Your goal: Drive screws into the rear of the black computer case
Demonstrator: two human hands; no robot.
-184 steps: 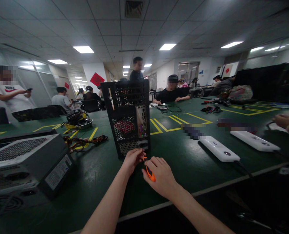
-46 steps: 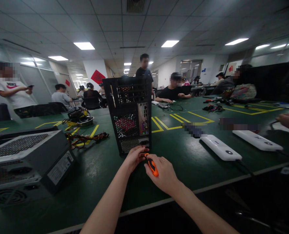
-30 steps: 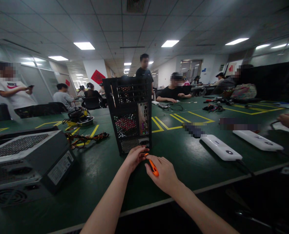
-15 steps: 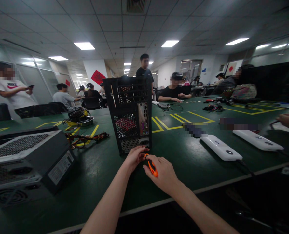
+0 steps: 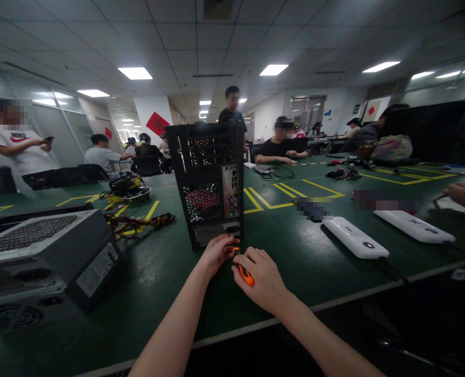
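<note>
A black computer tower stands upright on the green table, its rear side with ports and vent holes facing me. My right hand is closed around the orange-and-black handle of a screwdriver, which points at the tower's lower right corner. Just in front of the handle, the curled fingers of my left hand meet at the screwdriver's front end, close against the bottom of the tower. Between the fingers, the shaft and tip are hidden, and so is any screw there.
Left of me lies a grey power supply, with bundled cables and a metal bowl behind it. To the right are two white devices with cords. Another person's hand reaches in at the right edge.
My right hand's fingers have shifted slightly on the screwdriver handle, which has turned a little. My left hand and the tower have stayed in place.
</note>
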